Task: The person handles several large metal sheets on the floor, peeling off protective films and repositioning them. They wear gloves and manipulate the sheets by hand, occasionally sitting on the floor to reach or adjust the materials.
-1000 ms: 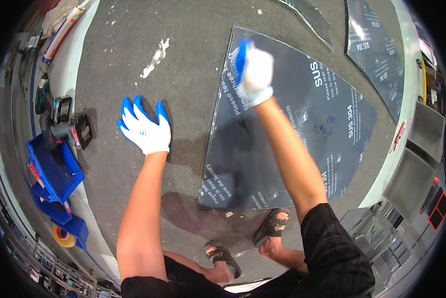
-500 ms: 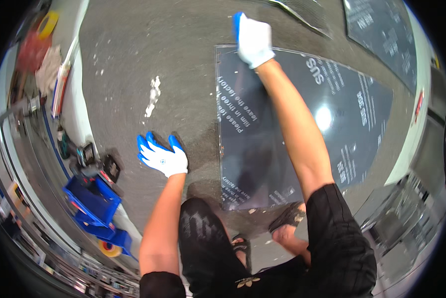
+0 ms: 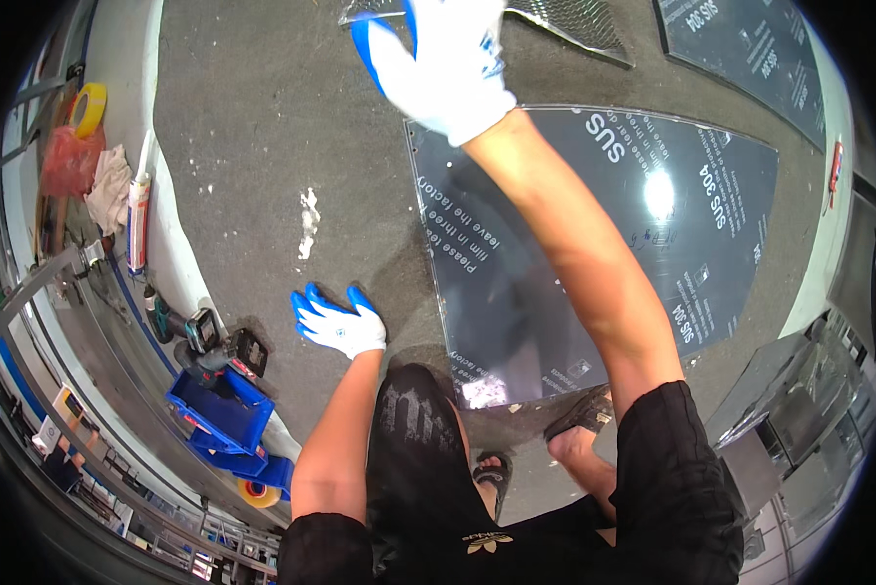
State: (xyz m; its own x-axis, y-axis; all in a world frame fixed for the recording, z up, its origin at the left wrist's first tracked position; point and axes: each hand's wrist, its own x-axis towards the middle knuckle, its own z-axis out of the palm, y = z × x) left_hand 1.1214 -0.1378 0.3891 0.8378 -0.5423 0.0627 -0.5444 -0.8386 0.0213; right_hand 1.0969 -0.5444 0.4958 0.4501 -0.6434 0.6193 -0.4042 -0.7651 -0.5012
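Observation:
My left hand [image 3: 340, 327], in a white glove with blue-coated fingers, rests on the grey surface [image 3: 262, 127] with its fingers spread and nothing in it. My right hand [image 3: 447, 73], gloved the same way, reaches to the far side, raised past the far left corner of a dark film-covered sheet metal panel [image 3: 516, 302]. Its thumb and a finger stand apart, while the upper edge of the picture cuts off the other fingertips. Behind that hand lies a piece of metal mesh [image 3: 579, 27], partly hidden by it; I see no grip on the mesh.
A second film-covered panel [image 3: 750, 49] lies far right. Along the left stand a sealant tube [image 3: 137, 224], a rag [image 3: 109, 190], a yellow tape roll [image 3: 90, 109], cordless drills [image 3: 179, 327] and blue bins [image 3: 221, 409]. A red tool [image 3: 836, 171] lies at the right edge.
My right hand has left the panel's far edge, moving farther and left, and appears larger, with its fingers now apart. My left hand stays spread on the surface; the view has shifted slightly.

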